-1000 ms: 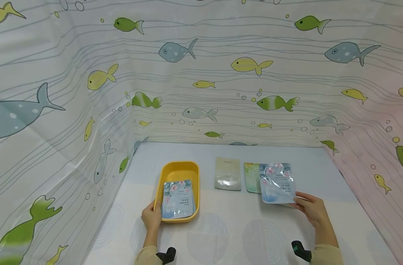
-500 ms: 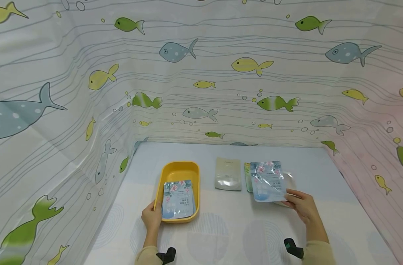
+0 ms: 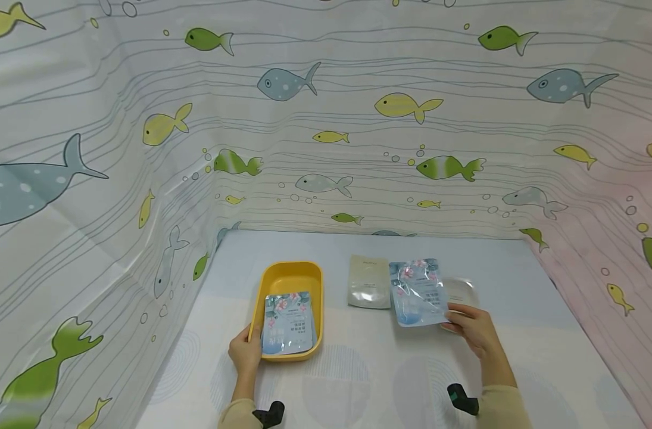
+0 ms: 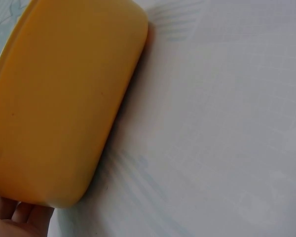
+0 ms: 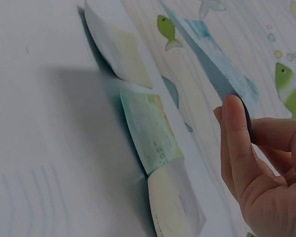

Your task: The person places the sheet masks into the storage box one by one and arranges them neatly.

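Observation:
My left hand (image 3: 245, 351) grips the near left side of a yellow plastic basin (image 3: 292, 273). Blue flowered sachets (image 3: 288, 325) lie stacked in its near half. In the left wrist view, fingers (image 4: 22, 215) curl against the basin wall (image 4: 59, 98). My right hand (image 3: 476, 335) pinches the lower right edge of another blue flowered sachet (image 3: 418, 293), raised above the table. Between thumb and fingers the sachet (image 5: 222, 69) shows nearly edge-on in the right wrist view. Beneath it lies a green sachet (image 5: 150, 128), hidden from the head view.
A beige sachet (image 3: 368, 283) lies left of the held one. A pale sachet (image 3: 461, 290) is on its right, partly covered. The white patterned tabletop (image 3: 379, 369) stretches toward me. A fish-print curtain (image 3: 326, 167) encloses the back and sides.
My right hand has carried the blue flowered sachet leftward, now covering the green sachet and uncovering more of the pale one. The left hand and basin have stayed put.

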Demonstrator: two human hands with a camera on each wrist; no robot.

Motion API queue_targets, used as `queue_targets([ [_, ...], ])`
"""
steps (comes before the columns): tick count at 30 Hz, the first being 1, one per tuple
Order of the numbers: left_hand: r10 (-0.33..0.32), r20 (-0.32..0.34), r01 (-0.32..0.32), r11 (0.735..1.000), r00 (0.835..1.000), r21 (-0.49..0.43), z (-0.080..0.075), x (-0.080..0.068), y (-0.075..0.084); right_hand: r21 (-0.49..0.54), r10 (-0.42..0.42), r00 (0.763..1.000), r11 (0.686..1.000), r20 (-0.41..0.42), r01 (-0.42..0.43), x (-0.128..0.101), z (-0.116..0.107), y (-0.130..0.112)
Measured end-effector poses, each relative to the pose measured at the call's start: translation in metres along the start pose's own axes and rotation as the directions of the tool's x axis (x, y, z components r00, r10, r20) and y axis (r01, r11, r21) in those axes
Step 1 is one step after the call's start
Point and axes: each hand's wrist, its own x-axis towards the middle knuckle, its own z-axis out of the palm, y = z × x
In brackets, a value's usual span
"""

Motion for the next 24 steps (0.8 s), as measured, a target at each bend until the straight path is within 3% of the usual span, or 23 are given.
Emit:
queue_targets([
  [5, 0.003, -0.004, -0.003, 1.0, 1.0, 0.001, 0.0, 0.0, 0.0, -0.068, 0.002, 1.0, 0.998, 0.015, -0.001, 0.003, 0.009, 0.003],
  [24, -0.008, 0.005, 0.008, 1.0, 1.0, 0.004, 0.0, 0.0, 0.0, -0.069, -0.008, 0.997, 0.998, 0.083, 0.014, 0.009, 0.037, 0.003],
])
